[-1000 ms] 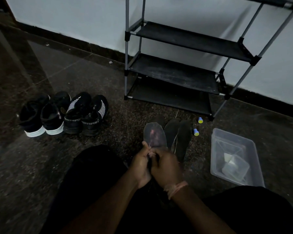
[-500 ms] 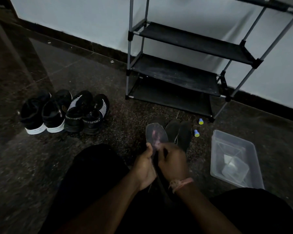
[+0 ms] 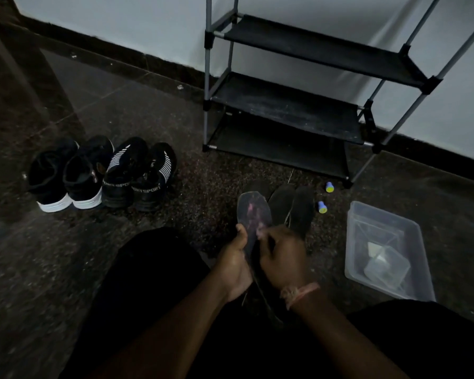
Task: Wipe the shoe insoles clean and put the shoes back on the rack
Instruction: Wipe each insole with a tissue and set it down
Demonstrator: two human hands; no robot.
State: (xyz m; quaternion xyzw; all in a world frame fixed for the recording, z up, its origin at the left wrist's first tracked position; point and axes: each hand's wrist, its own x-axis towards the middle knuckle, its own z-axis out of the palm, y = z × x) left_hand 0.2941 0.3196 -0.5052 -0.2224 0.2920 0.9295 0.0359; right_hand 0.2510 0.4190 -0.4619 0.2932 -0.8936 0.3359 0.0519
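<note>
A greyish insole with a pink stain stands up between my hands. My left hand grips its left edge, thumb on top. My right hand is curled against its lower right part; what it pinches there is hidden. Two dark insoles lie on the floor just behind. Two pairs of black shoes sit to the left: one with white soles, one with striped sides. The black shoe rack stands by the wall, its shelves bare.
A clear plastic tub with a small clear box inside sits on the floor at right. Two small blue-and-yellow caps lie near the rack's foot. My dark-clothed legs fill the bottom of the view. The floor is dark speckled stone.
My right hand has slid a little up and down along the insole's lower part while the left hand kept its hold. The view has shifted slightly.
</note>
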